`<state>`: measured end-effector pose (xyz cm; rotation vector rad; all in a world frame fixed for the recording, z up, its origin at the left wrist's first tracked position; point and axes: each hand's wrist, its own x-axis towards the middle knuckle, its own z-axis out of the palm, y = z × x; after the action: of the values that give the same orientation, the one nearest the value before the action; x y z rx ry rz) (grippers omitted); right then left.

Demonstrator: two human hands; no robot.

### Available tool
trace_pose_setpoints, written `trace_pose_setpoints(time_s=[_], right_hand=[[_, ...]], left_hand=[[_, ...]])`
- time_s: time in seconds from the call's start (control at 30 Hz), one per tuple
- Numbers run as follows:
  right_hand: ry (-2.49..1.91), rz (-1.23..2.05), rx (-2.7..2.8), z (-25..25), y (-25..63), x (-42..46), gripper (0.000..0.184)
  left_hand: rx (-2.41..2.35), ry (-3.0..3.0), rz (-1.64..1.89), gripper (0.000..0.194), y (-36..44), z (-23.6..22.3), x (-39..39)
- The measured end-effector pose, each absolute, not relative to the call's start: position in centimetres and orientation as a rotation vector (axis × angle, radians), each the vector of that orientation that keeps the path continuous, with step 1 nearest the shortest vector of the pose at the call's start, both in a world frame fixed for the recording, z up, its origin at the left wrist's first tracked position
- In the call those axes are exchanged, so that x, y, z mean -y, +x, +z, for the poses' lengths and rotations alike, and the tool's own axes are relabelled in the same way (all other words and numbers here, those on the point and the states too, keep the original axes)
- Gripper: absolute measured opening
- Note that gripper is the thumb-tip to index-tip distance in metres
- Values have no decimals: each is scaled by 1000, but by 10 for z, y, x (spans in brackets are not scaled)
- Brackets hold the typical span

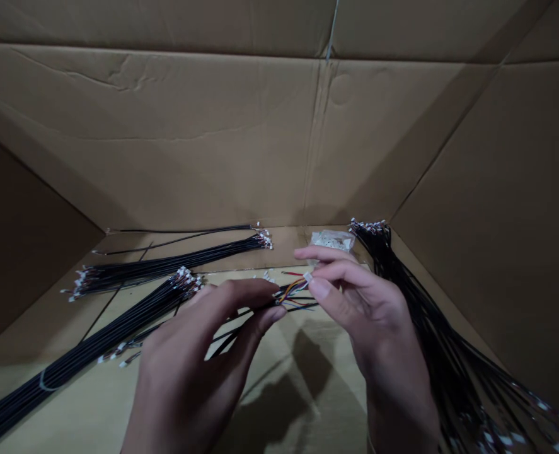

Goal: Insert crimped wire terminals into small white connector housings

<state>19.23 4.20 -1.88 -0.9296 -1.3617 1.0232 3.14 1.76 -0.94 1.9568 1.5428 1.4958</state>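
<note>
In the head view my left hand [208, 353] pinches the black end of a cable, where several thin coloured wires [292, 289] fan out from the sheath. My right hand [368, 309] holds a small white connector [307, 277] between thumb and index finger, at the far end of those wires. Its other fingers are loosely extended. More black cables run behind and below my left hand, partly hidden by it. A loose red wire tip shows just left of the connector.
Cardboard walls [189, 139] enclose the work surface. Bundled black cables with white connectors lie left [38, 384], back left [175, 261] and along the right [416, 309]. A clear plastic bag [332, 241] of small pale parts sits at the back.
</note>
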Motion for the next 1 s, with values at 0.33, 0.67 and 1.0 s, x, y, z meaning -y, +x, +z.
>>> trace_pose_setpoints(time_s=[0.33,0.67,1.0], right_hand=[[-776,1211,1251,-24,192,-54,12],[-876,1157,1381,-14,197,-43,9],[-807,817,1484,-12,193,-40,14]], left_hand=[[-1354,1899,1472,10,22,-11,-19],[-1305,2048,1578,20,10,-17,-21],[-1555,2030,1585,28,26,-17,-23]])
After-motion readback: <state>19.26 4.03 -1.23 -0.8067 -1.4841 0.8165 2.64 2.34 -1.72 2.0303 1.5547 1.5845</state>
